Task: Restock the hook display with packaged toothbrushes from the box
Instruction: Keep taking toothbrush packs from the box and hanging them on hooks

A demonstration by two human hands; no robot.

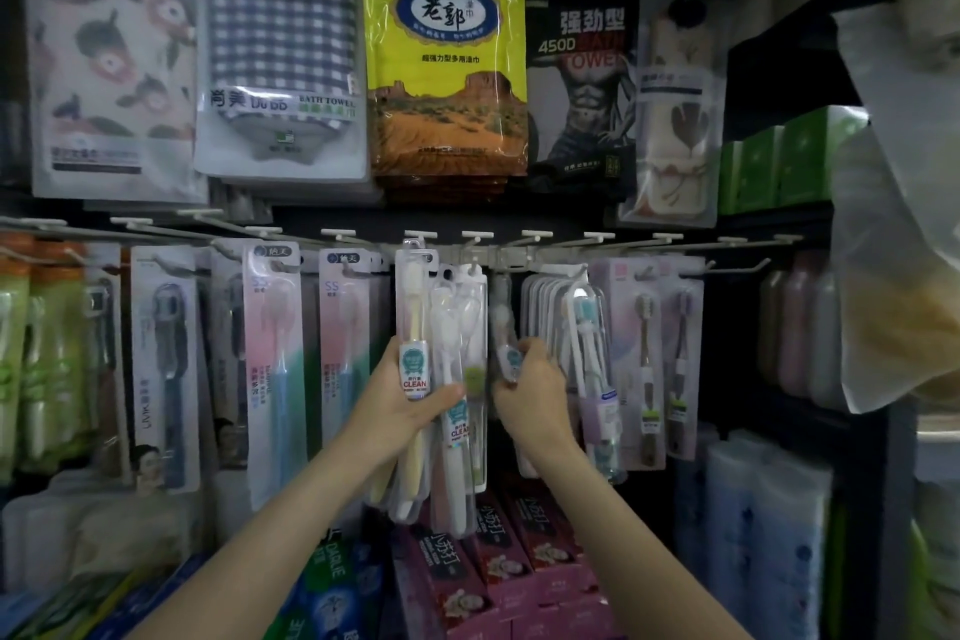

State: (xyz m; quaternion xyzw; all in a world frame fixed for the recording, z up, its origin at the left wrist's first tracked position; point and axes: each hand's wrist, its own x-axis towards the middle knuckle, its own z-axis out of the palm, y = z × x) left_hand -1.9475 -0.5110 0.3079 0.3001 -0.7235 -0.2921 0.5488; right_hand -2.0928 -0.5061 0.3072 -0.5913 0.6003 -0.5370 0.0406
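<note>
My left hand grips a bunch of clear packaged toothbrushes with "CLEAN" labels, held upright against the hook rail; the top pack's hang hole is level with a hook. My right hand holds another packaged toothbrush, blurred, just right of that bunch and below an empty hook. More toothbrush packs hang to the right. No box is in view.
Pink-and-green toothbrush cards hang left of my hands. Bath towel packs hang above the rail. Toothpaste boxes lie on the shelf below. A pale plastic bag hangs at the right.
</note>
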